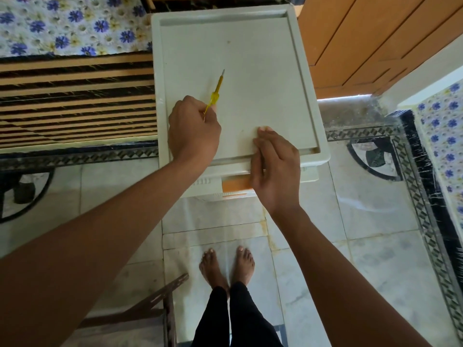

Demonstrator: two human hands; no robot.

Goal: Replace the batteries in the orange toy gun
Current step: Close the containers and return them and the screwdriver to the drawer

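My left hand is closed around a yellow-handled screwdriver, whose metal tip points away from me over the top of a white plastic drawer unit. My right hand rests on the unit's front edge, thumb on the top surface. Its fingers curl down over the rim to an orange drawer front. No toy gun or batteries are in view.
A slatted wooden bed frame with a flowered mattress stands left of the unit. Orange wooden doors are at the right. A dark wooden bracket lies near my bare feet on the marble floor.
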